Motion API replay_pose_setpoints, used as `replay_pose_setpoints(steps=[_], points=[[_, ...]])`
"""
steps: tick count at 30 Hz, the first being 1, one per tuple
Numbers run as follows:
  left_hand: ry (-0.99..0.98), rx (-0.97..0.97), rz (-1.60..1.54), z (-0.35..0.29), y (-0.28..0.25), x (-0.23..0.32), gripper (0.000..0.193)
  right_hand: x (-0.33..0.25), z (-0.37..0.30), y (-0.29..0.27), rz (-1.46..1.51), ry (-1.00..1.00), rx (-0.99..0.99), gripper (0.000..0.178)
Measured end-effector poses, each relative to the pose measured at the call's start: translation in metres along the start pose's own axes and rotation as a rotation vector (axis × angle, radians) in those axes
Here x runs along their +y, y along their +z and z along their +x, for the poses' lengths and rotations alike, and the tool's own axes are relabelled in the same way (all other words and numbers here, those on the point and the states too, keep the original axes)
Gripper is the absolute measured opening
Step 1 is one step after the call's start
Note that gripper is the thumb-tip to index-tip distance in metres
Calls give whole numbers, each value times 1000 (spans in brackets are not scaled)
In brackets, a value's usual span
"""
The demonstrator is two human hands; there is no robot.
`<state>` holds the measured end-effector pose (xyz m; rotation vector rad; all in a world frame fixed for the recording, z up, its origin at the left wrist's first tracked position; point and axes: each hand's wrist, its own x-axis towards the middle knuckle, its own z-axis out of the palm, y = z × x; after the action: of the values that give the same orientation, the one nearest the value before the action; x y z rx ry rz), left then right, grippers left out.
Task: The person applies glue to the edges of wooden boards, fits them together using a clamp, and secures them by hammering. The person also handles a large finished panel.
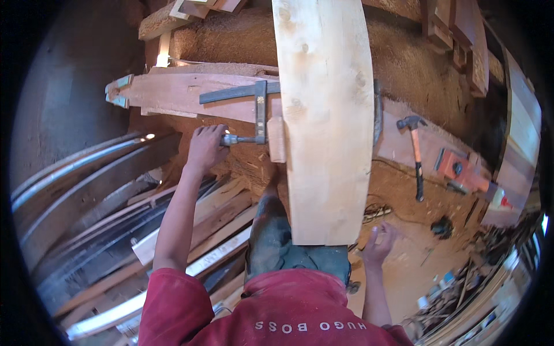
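My left hand (pixel 208 147) is closed around the screw handle of a bar clamp (pixel 261 112). The clamp lies across a wide pale board (pixel 329 127) that runs away from my legs. Between the clamp screw and the board's left edge sits a small wood block (pixel 277 139). On the board's right side the clamp's far jaw (pixel 377 112) shows; the bar's middle is hidden by the board. My right hand (pixel 379 244) hangs off the board's near right corner, holding nothing, its fingers apart and slightly blurred.
A reddish plank (pixel 184 89) lies crosswise beneath the board. On its right part rest a hammer (pixel 415 153) and a red power tool (pixel 459 170). Stacked timber (pixel 196 236) fills the left, wood scraps (pixel 461 282) the lower right. Large logs (pixel 231 37) lie beyond.
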<state>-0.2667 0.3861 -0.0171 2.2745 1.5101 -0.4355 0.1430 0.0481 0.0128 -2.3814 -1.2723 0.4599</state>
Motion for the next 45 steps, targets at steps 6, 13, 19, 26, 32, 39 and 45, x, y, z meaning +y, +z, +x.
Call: replay_pose_setpoints(steps=[6,13,19,26,32,39,45], points=[[148,-138,-57,15,18,-22,34,-142,-78,79,586,263,-416,30],[192,-227,-111,19,-7,-31,32,-253,-45,201,1050,392,-524,36],[491,-266,-322,36,-22,-62,36,-314,0,237,1258,601,-501,42],[703,175,-154,139,-56,-45,35,-411,62,254,1025,1021,-32,53],[880,-36,-223,211,-17,-10,37,-450,88,354,997,1526,683,41],[976,10,-213,210,-28,-6,44,-449,99,326,879,1531,598,35],[1001,-63,-355,204,-3,0,43,-434,63,360,1020,1456,608,17]])
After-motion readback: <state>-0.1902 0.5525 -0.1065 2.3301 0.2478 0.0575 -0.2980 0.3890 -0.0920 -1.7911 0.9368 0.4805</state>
